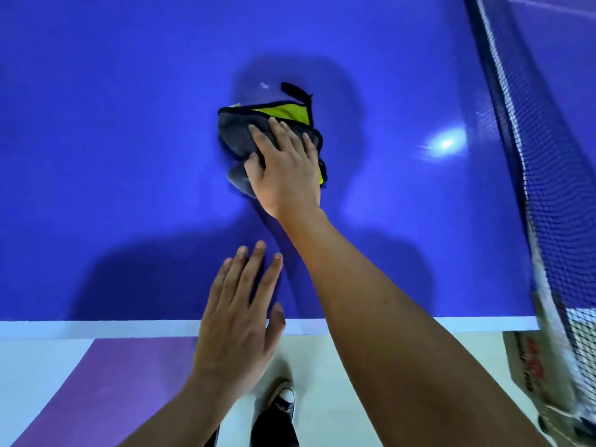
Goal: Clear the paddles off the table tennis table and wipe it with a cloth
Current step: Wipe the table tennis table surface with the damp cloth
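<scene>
right hand [285, 166]: we press the grey and yellow cloth [235, 133] on the middle of the blue tabletop [113, 124], fingers straight | left hand [240, 321]: spread wide, holds nothing, over the near edge | cardboard box [529, 359] below the net [548, 188]: contents we cannot see

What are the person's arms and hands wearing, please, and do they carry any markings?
Both forearms are bare, with no sleeves in view. The left hand and right hand wear no gloves; no rings, watch or wristband show. The fingers have short, unpainted nails.
</scene>
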A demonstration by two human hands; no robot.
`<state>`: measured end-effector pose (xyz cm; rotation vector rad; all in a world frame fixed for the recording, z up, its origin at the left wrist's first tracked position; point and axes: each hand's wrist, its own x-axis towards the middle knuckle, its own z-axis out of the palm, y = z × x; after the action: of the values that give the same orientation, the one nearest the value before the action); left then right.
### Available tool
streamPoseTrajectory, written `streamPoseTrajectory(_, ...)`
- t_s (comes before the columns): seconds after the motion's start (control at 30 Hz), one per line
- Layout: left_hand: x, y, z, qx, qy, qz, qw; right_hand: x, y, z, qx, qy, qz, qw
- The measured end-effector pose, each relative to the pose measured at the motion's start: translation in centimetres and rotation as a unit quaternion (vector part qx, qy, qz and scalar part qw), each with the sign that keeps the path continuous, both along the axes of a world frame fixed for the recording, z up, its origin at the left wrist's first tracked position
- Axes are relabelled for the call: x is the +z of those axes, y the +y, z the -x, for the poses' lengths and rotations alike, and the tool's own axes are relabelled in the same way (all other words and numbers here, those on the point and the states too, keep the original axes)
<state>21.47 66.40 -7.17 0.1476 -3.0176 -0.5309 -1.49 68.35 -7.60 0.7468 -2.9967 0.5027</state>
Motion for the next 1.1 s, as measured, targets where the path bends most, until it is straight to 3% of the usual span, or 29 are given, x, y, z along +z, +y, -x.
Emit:
streamPoseTrajectory(0.23,-1.6,2.8,1.4,0.01,0.01,0.098,0.995,0.3,18.7,4.0,-0.158,-0.001,-0.01,0.987)
streamPoseTrajectory(0.4,-1.7,3.6,1.6,0.025,0.024,0.111,0.993,1.1,30.7,4.6,-0.25,0.026,-0.031,0.967)
streamPoseTrajectory(0.5,-1.7,3.6,1.7,0.024,0.02,0.112,0.993,1.2,33.6,4.2,-0.278,0.032,-0.024,0.96)
streamPoseTrajectory(0.67,-1.2,3.9,1.7,0.014,0.017,0.075,0.997,1.5,32.3,3.5,-0.289,0.02,-0.034,0.956)
streamPoseTrajectory(0.83,-0.3,2.7,1.2,0.009,0.05,-0.077,0.996,1.0,26.0,0.1,-0.25,0.033,-0.044,0.967)
streamPoseTrajectory(0.97,-0.1,-1.9,-1.9,0.016,0.043,-0.031,0.998,0.8,17.6,-2.3,-0.205,0.029,-0.05,0.977)
streamPoseTrajectory(1.1,-0.4,-9.9,-7.0,0.118,0.011,0.028,0.993,0.4,7.9,-5.4,-0.133,0.041,-0.041,0.989)
